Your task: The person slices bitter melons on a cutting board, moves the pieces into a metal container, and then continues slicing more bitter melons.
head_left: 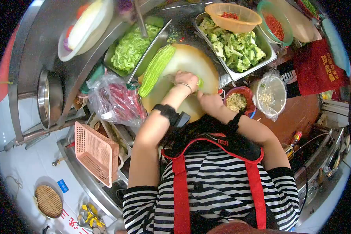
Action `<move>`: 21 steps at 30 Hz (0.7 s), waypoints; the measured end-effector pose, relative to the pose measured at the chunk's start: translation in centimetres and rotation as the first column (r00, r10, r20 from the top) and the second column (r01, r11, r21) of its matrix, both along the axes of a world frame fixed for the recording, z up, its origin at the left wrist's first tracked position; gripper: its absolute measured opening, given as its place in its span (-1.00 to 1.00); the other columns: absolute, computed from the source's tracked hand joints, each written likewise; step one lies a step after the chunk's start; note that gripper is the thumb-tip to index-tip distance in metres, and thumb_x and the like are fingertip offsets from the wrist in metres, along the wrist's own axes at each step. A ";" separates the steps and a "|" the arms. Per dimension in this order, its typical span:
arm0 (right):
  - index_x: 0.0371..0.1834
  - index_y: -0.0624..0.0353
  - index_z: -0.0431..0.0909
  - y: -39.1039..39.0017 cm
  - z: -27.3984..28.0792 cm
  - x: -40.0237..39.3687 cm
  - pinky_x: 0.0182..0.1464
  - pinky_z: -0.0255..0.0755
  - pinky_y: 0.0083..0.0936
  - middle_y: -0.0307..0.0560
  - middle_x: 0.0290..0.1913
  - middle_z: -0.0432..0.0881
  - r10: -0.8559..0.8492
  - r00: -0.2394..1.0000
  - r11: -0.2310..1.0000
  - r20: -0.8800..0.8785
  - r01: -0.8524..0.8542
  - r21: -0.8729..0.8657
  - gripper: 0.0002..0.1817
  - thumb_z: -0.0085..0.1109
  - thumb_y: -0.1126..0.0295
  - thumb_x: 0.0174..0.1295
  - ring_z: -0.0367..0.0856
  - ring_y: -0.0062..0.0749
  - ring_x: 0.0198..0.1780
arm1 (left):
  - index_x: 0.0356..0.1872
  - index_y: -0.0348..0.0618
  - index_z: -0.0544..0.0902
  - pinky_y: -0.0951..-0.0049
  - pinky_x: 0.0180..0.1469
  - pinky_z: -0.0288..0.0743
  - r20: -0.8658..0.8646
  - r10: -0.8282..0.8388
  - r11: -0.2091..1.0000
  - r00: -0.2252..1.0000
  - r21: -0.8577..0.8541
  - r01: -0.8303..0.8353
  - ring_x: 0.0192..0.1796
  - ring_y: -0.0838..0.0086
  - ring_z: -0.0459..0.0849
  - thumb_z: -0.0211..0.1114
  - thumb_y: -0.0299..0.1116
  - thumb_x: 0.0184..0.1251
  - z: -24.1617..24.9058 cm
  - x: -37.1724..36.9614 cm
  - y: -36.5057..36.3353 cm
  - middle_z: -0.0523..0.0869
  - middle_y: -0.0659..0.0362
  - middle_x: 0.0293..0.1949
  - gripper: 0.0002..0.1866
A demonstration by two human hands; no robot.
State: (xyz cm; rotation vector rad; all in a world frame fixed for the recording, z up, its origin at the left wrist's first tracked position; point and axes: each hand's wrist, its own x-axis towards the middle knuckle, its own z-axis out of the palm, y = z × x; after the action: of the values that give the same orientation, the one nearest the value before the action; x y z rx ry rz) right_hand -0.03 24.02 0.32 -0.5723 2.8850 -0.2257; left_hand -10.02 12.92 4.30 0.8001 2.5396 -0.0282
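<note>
A round, pale cutting board (179, 58) lies in front of me. On its left side rests a whole bitter melon (156, 70), long, ridged and light green. My left hand (186, 80) is on the board with its fingers curled down over a light green piece of bitter melon (200, 82), mostly hidden by the hand. Closed in a fist, my right hand (211, 103) is at the board's right edge, close to the left one. What it grips is hidden from this angle.
Sliced green vegetable (132, 48) fills a metal tray at left, beside bagged red chillies (119, 97). Broccoli (234, 45) lies in a tray at upper right, an orange bowl (238, 23) on its rim. Chopped garlic (236, 102) stands by my right wrist. A pink basket (99, 150) is at left.
</note>
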 end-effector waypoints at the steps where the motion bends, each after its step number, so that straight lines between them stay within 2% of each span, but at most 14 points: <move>1: -0.27 0.17 0.38 0.0 -0.1 0.1 -0.59 0.48 -0.41 -0.12 -0.57 0.63 -0.010 1.000 1.000 0.001 0.010 -0.004 -0.85 -0.09 0.38 0.13 0.64 -0.33 -0.56 | -0.33 0.00 0.68 0.29 -0.02 0.36 0.016 -0.042 0.995 0.999 -0.091 0.043 -0.12 0.29 0.61 0.26 -0.17 -0.05 -0.5 -0.2 0.7 0.66 0.13 -0.23 -0.75; 2: -0.31 0.17 0.38 0.0 -0.1 0.1 -0.63 0.46 -0.42 -0.12 -0.58 0.62 -0.012 1.000 1.000 -0.017 0.012 -0.010 -0.86 -0.08 0.38 0.10 0.62 -0.34 -0.59 | -0.32 0.02 0.68 0.29 0.00 0.35 0.033 -0.084 0.980 0.996 -0.180 0.089 -0.10 0.30 0.61 0.26 -0.14 -0.07 -1.0 -0.5 1.2 0.67 0.12 -0.22 -0.73; 6: -0.36 0.18 0.38 0.0 -1.2 0.3 -0.64 0.44 -0.42 -0.11 -0.59 0.61 -0.034 0.999 0.996 -0.037 0.031 -0.088 -0.88 -0.06 0.39 0.07 0.61 -0.35 -0.61 | -0.26 0.03 0.68 0.19 -0.01 0.38 0.024 -0.143 0.969 0.989 -0.200 0.145 -0.10 0.28 0.63 0.23 -0.25 -0.01 -3.2 -0.8 1.6 0.68 0.12 -0.19 -0.76; 8: -0.35 0.18 0.37 -0.1 -1.3 0.3 -0.64 0.44 -0.42 -0.11 -0.58 0.61 -0.048 0.999 0.995 -0.025 0.046 -0.093 -0.87 -0.06 0.39 0.07 0.61 -0.35 -0.61 | -0.32 0.02 0.67 0.24 -0.13 0.48 0.093 -0.103 0.985 0.990 -0.126 0.114 -0.21 0.20 0.64 0.23 -0.18 -0.02 -2.6 -1.3 1.0 0.67 0.06 -0.29 -0.76; 9: -0.35 0.19 0.37 -0.1 -1.1 0.3 -0.63 0.45 -0.41 -0.11 -0.58 0.61 -0.053 0.998 0.994 -0.015 0.052 -0.092 -0.87 -0.06 0.39 0.07 0.61 -0.35 -0.60 | -0.32 0.02 0.67 0.24 -0.13 0.48 0.095 -0.108 0.984 0.990 -0.130 0.120 -0.21 0.20 0.64 0.23 -0.18 -0.02 -2.8 -1.7 0.5 0.67 0.06 -0.29 -0.76; 10: -0.35 0.19 0.37 -0.1 -0.7 0.2 -0.63 0.45 -0.41 -0.11 -0.58 0.61 -0.058 0.998 0.994 -0.014 0.057 -0.095 -0.87 -0.06 0.39 0.07 0.61 -0.35 -0.60 | -0.33 0.04 0.68 0.23 -0.16 0.49 0.105 -0.060 0.997 0.993 -0.044 0.065 -0.23 0.18 0.64 0.22 -0.20 -0.01 -3.4 -2.2 -0.1 0.67 0.05 -0.31 -0.79; 11: -0.30 0.19 0.37 -0.1 -0.1 0.0 -0.57 0.48 -0.38 -0.09 -0.53 0.63 -0.052 0.996 0.996 0.071 0.057 -0.070 -0.85 -0.09 0.39 0.11 0.64 -0.32 -0.53 | -0.34 0.07 0.68 0.22 -0.19 0.51 0.120 -0.010 0.999 0.993 0.041 0.005 -0.25 0.16 0.64 0.22 -0.22 -0.01 -4.0 -2.5 -0.8 0.67 0.05 -0.33 -0.81; 12: -0.24 0.19 0.36 -0.1 0.1 -0.1 -0.51 0.51 -0.35 -0.07 -0.47 0.65 -0.046 0.987 0.998 0.153 0.053 -0.045 -0.84 -0.11 0.39 0.14 0.66 -0.29 -0.47 | -0.34 0.09 0.66 0.23 -0.18 0.50 0.132 0.001 0.980 0.991 0.199 -0.028 -0.27 0.16 0.63 0.17 -0.27 0.05 -4.0 -2.6 -1.5 0.67 0.06 -0.35 -0.84; 16: -0.33 0.21 0.38 -0.1 -0.9 0.2 -0.63 0.44 -0.43 -0.12 -0.57 0.62 -0.043 0.999 0.997 0.021 0.044 -0.062 -0.85 -0.07 0.38 0.07 0.62 -0.36 -0.59 | -0.30 0.06 0.63 0.24 -0.17 0.50 0.183 0.107 0.956 0.977 0.251 -0.152 -0.25 0.19 0.63 0.15 -0.30 0.08 -3.6 -2.3 -1.2 0.67 0.09 -0.33 -0.83; 18: -0.33 0.21 0.39 0.0 -1.0 0.2 -0.62 0.44 -0.44 -0.13 -0.58 0.62 -0.037 0.999 0.996 0.000 0.037 -0.082 -0.85 -0.07 0.38 0.07 0.61 -0.36 -0.60 | -0.27 0.05 0.59 0.24 -0.17 0.48 0.071 -0.111 0.964 0.991 0.251 0.090 -0.20 0.21 0.61 0.16 -0.32 0.07 -3.2 -1.7 -0.4 0.65 0.10 -0.29 -0.83; 19: -0.33 0.21 0.39 0.0 -0.9 0.2 -0.62 0.44 -0.44 -0.13 -0.58 0.62 -0.038 0.999 0.996 0.002 0.038 -0.083 -0.85 -0.07 0.38 0.07 0.61 -0.36 -0.60 | -0.27 0.05 0.59 0.24 -0.17 0.48 0.073 -0.112 0.964 0.991 0.250 0.090 -0.20 0.21 0.61 0.16 -0.32 0.07 -3.2 -1.6 -0.1 0.65 0.10 -0.29 -0.83; 21: -0.34 0.20 0.39 0.0 -0.7 0.2 -0.63 0.44 -0.45 -0.14 -0.58 0.61 -0.032 0.999 0.998 0.000 0.032 -0.063 -0.85 -0.06 0.37 0.07 0.60 -0.37 -0.61 | -0.29 0.03 0.57 0.24 -0.17 0.47 0.008 -0.152 0.980 0.988 0.133 0.150 -0.16 0.22 0.60 0.19 -0.33 0.02 -3.2 -1.4 0.5 0.62 0.11 -0.24 -0.82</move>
State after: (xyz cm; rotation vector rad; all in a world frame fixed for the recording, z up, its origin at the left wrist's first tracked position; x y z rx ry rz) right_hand 0.13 23.98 -0.33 -0.5371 2.8991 -0.3218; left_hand -11.44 13.47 1.08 1.0385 2.4784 0.0980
